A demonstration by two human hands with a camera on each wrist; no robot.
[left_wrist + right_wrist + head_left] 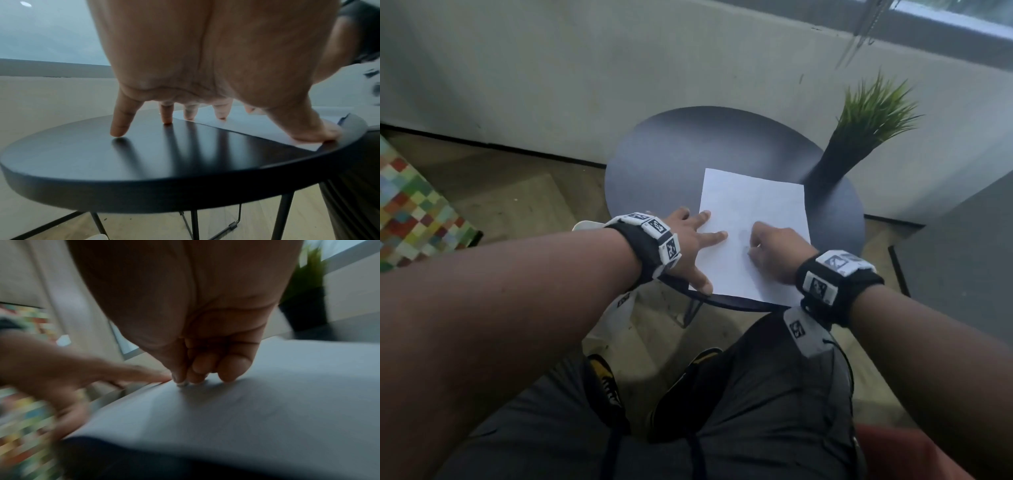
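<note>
Paper (pixel 753 219), white, flat, uncreased, on table (pixel 671 161)

Behind left hand (pixel 690 240) and right hand (pixel 774 253), black wrist straps (pixel 643 253) carry white marker-printed blocks (pixel 657 228); dark grey trousers (pixel 756 411), black-and-yellow shoes (pixel 604 377).

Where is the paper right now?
In the head view the paper lies on the round table at its near edge, left of the potted plant, under the left hand and right hand.
</note>
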